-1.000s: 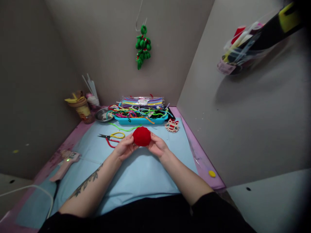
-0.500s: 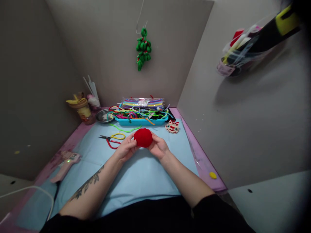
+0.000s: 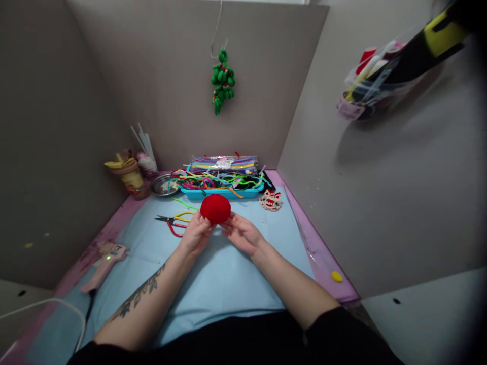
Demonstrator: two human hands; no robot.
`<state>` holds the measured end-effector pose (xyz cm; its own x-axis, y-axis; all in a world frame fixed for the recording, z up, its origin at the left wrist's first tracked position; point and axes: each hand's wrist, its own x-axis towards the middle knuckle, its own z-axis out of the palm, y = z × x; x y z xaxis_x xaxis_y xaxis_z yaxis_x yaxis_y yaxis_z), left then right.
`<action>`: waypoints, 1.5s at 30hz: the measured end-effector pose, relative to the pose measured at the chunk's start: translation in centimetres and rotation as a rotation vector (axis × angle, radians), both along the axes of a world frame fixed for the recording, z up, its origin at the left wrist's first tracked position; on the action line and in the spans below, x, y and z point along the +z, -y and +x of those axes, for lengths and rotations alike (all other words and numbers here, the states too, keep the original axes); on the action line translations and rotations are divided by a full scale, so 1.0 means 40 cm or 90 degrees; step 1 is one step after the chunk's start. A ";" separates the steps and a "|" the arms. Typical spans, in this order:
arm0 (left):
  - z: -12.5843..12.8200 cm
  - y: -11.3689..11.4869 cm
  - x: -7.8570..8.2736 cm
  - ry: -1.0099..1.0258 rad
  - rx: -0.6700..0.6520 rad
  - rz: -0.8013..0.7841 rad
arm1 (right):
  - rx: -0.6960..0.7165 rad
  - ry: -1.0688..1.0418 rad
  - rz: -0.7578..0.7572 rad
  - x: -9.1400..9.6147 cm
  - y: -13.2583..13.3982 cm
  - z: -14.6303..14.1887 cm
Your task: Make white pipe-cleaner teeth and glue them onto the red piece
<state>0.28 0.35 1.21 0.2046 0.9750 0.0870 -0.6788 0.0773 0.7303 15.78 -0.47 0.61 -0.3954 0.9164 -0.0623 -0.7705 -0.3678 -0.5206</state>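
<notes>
A round, fuzzy red piece (image 3: pixel 215 208), like a flattened ball, is held up above the blue cloth (image 3: pixel 228 284). My left hand (image 3: pixel 197 234) grips its lower left edge with thumb and fingers. At its lower right edge, the fingers of my right hand (image 3: pixel 242 234) are closed on it too. Just left of my left hand lie scissors (image 3: pixel 173 220) with one yellow and one red handle, blades pointing left. Behind the red piece, a green pipe cleaner (image 3: pixel 184 203) lies on the cloth, partly hidden by it.
A blue tray (image 3: pixel 243 194) heaped with coloured pipe cleaners stands at the back, beside a metal dish (image 3: pixel 164 185). A glue gun (image 3: pixel 104 266) with a lit green light rests at left. A lion-face piece (image 3: pixel 270 201) and a yellow cap (image 3: pixel 336 276) lie at right.
Both hands have lifted the red piece slightly up and to the left. It now covers more of the green pipe cleaner. The camera view has tilted a little.
</notes>
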 end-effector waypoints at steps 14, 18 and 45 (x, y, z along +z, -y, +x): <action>-0.027 -0.011 -0.005 0.038 -0.121 -0.209 | 0.008 0.014 -0.160 0.001 -0.023 0.012; -0.020 -0.008 0.001 0.049 -0.081 -0.246 | 0.023 0.033 -0.187 -0.005 -0.025 0.015; 0.024 0.013 -0.028 0.033 -0.051 -0.182 | -0.026 0.048 -0.114 -0.034 -0.022 -0.011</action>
